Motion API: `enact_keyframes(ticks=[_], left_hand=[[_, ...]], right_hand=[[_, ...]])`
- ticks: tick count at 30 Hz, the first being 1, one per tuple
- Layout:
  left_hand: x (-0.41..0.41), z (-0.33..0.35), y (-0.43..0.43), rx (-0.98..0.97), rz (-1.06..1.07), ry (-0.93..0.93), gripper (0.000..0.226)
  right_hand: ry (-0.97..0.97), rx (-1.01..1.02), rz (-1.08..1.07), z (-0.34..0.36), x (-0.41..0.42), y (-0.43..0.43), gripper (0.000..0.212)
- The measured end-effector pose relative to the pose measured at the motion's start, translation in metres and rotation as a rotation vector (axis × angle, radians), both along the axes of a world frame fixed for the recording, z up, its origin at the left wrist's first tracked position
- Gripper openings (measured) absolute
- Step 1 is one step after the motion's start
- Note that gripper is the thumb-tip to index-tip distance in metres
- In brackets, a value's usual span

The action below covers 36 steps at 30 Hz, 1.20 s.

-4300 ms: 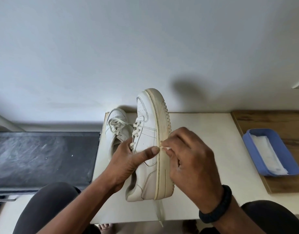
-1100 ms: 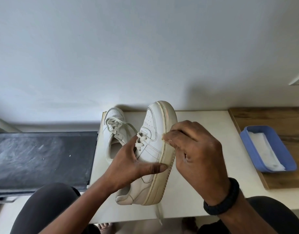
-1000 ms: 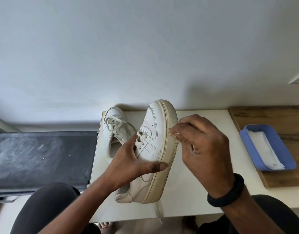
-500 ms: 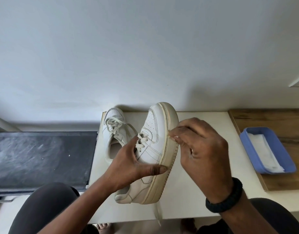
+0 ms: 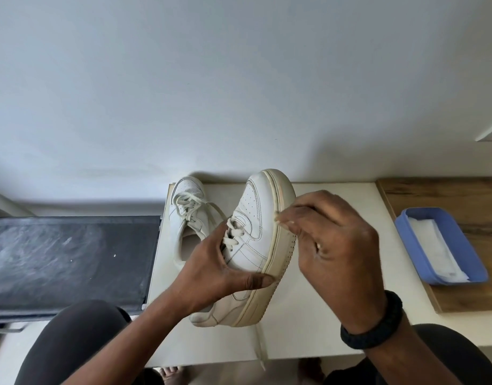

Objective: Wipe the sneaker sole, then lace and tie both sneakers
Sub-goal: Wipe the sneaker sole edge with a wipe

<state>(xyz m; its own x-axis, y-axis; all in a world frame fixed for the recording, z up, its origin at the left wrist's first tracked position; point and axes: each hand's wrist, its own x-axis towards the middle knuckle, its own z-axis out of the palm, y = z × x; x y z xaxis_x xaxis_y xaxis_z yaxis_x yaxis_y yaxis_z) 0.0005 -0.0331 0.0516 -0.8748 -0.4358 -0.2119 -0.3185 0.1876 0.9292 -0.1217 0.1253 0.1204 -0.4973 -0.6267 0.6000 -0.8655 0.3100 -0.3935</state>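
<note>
Right fingertips point(image 5: 283, 219) pinching a pale scrap point(image 5: 277, 217) against the sole rim point(image 5: 278, 245); held sneaker point(image 5: 250, 240) lying on its side, toe pointing away.
The scrap is too small to identify; the right hand point(image 5: 336, 245) is curling over it, a black wristband point(image 5: 372, 326) sitting behind. The left hand point(image 5: 211, 270) is gripping the upper, thumb point(image 5: 256, 280) lying across its side and fingers hooking in at the laces. The held sneaker is hanging above the white table point(image 5: 308, 315), long axis running near to far, sole facing right, a loose lace point(image 5: 260, 348) dangling at the heel. The second sneaker point(image 5: 187, 218) is standing upright just left, toe toward the wall. A blue tray point(image 5: 405, 226) holding white wipes point(image 5: 433, 251) is sitting well apart on the right.
</note>
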Motion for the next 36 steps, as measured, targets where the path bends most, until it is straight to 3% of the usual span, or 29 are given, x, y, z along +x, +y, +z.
enact_keyframes(ticks=[3,8,23,28,32,36], left_hand=[[0.000,0.000,0.002,-0.010,-0.009,0.004,0.079],[0.000,0.000,0.005,-0.003,-0.012,0.021,0.081],[0.000,-0.002,0.006,-0.078,-0.027,0.026,0.092],[0.000,-0.004,0.006,-0.068,-0.026,0.029,0.095],[-0.001,-0.003,0.007,-0.089,-0.034,0.035,0.096],[0.000,-0.004,0.009,-0.076,-0.048,0.036,0.097]], right_hand=[[-0.004,-0.030,-0.072,0.002,-0.004,0.002,0.020],[0.024,0.036,0.012,0.003,0.006,-0.001,0.023],[-0.015,-0.050,-0.060,0.007,-0.005,0.004,0.019],[0.035,0.016,0.021,0.006,-0.001,0.003,0.021],[-0.015,-0.067,-0.047,0.009,-0.014,0.008,0.014],[0.017,-0.033,-0.025,0.008,-0.004,0.004,0.020]])
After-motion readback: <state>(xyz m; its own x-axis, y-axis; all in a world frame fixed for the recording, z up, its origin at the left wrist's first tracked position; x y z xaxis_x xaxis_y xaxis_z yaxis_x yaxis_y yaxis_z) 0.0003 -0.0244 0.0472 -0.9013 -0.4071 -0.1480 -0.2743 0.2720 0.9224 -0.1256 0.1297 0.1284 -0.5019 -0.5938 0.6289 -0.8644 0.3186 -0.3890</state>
